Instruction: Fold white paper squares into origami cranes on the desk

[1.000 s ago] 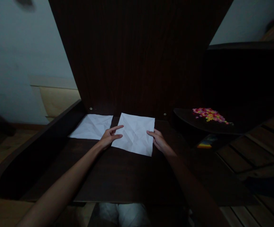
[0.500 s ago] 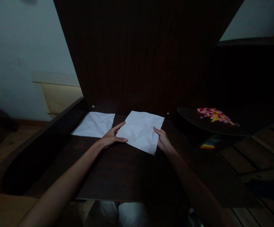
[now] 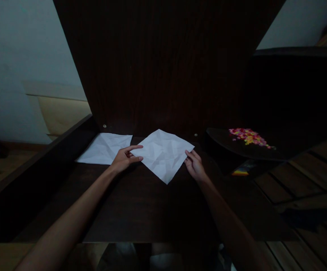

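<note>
A square sheet of white paper [image 3: 165, 154], creased all over, is turned like a diamond with one corner towards me. My left hand [image 3: 125, 156] is at its left corner, the thumb and index finger over the paper and the other fingers partly hidden. On the opposite side, my right hand [image 3: 194, 164] grips the edge near the right corner between thumb and fingers. Beyond my left wrist, more creased white paper [image 3: 101, 148] lies flat on the dark wooden desk [image 3: 135, 210].
A dark side panel [image 3: 39, 173] closes off the desk's left, and a tall dark board [image 3: 163, 67] rises behind. On a curved shelf [image 3: 237, 148] at the right sits a heap of small pink, red and yellow pieces [image 3: 249, 137]. Below it is a yellow-edged item [image 3: 240, 172].
Between my hands the paper has turned clockwise, so a corner now points at me. My left hand has shifted to its left corner. The whole view has swung slightly right.
</note>
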Demonstrator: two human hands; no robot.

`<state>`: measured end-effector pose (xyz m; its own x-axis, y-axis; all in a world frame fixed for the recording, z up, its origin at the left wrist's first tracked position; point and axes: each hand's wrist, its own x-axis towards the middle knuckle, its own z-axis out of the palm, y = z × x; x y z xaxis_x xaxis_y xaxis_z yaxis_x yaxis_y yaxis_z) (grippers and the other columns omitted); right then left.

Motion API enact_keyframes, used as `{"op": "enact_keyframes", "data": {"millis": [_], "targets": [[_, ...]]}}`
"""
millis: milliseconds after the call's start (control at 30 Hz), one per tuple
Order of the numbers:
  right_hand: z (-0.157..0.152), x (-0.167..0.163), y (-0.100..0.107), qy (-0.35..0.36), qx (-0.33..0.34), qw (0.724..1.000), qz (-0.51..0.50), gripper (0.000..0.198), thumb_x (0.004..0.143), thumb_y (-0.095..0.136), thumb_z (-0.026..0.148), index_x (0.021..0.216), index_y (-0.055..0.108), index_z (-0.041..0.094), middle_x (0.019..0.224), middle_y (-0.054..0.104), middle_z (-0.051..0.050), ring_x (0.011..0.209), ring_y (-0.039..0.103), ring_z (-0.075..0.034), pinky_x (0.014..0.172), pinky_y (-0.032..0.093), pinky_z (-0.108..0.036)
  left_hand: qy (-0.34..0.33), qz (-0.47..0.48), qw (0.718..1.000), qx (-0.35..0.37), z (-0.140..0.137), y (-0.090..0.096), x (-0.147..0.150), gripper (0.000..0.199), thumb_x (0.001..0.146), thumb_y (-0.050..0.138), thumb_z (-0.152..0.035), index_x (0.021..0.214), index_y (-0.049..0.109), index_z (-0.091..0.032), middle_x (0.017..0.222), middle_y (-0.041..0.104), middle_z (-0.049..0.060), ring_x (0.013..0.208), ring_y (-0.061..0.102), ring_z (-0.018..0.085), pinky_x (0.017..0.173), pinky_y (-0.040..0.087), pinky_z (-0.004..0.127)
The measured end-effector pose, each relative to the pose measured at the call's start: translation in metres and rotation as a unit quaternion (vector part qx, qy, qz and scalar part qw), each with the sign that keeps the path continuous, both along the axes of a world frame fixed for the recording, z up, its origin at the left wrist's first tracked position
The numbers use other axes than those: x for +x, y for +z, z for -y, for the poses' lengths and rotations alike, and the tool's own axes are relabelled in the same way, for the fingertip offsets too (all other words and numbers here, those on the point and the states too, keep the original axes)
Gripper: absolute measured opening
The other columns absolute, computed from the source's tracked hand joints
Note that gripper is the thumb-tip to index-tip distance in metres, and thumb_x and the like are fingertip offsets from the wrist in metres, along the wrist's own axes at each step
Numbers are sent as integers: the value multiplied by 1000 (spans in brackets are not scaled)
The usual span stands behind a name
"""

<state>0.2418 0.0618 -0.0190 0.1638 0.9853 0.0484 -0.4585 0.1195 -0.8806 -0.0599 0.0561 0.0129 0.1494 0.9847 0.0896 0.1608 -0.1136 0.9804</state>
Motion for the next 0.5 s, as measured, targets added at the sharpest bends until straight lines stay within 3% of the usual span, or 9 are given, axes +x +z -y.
{"op": "enact_keyframes", "data": {"millis": [133, 333, 500], "targets": [[-1, 6, -1, -37, -5, 999, 23, 34, 60, 76, 24, 91, 63, 23, 86, 72, 0, 83, 67, -19, 69, 55, -29, -10, -23, 1000, -11, 0, 0, 3, 64, 56, 82, -33, 116, 65, -17, 45, 35, -9, 45, 27, 7, 45, 18, 23], [3, 11, 4, -49, -2, 996, 79, 54, 58, 77, 23, 108, 58, 29, 81, 70, 4, 79, 65, -16, 65, 51, -25, 2, -22, 1000, -10, 1, 0, 4, 53, 59, 80, -40, 106, 71, -19, 42, 36, -8, 42, 24, 7, 45, 14, 24], [3, 10, 5, -39, -2, 994, 102, 43, 57, 78, 26, 98, 65, 25, 84, 70, 1, 78, 64, -16, 64, 50, -24, 39, -12, 999, 0, 1, 0, 1, 46, 61, 78, -44, 98, 74, -18, 43, 41, -6, 41, 25, 7, 44, 14, 24]]}}
